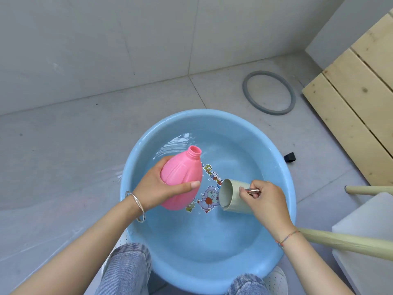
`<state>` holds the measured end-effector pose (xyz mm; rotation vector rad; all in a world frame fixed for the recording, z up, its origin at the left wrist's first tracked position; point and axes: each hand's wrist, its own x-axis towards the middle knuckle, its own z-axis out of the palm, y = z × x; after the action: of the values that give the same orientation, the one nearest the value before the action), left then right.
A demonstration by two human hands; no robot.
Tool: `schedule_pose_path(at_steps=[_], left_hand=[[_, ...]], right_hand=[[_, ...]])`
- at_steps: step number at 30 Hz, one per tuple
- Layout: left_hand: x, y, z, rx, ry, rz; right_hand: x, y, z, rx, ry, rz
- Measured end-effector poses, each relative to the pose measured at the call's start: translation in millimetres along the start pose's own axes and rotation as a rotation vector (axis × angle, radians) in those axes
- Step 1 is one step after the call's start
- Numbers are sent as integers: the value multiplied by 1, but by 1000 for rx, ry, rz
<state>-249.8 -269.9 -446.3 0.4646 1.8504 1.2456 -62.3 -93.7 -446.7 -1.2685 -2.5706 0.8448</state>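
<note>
My left hand point(158, 188): fingers wrapped round pink bottle point(180, 179), neck tilted away
My right hand point(265, 199): pinching grey-green cup point(235, 195), tipped sideways over blue basin point(282, 173)

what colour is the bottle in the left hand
Pink: the bottle, gripped by the left hand, shows best in the head view.

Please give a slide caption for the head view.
Left hand holds an uncapped pink bottle, right hand a tipped grey-green cup, above a blue basin of water.
</note>
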Motion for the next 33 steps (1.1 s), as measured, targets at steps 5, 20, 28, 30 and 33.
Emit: schedule_pose_path(at_steps=[5, 20, 28, 30, 33], left_hand=[[0, 1, 1, -33, 6, 17], [-3, -2, 3, 119, -45, 95], [-3, -1, 7, 176, -78, 123], [-3, -1, 8, 180, -81, 137], [-3, -1, 7, 180, -81, 148]], right_hand=[[-5, 4, -1, 150, 3, 125], [-13, -20, -50, 867, 232, 276], [-20, -55, -75, 862, 295, 151], [-22, -62, -79, 843, 296, 118], [-24, -63, -81, 803, 293, 83]])
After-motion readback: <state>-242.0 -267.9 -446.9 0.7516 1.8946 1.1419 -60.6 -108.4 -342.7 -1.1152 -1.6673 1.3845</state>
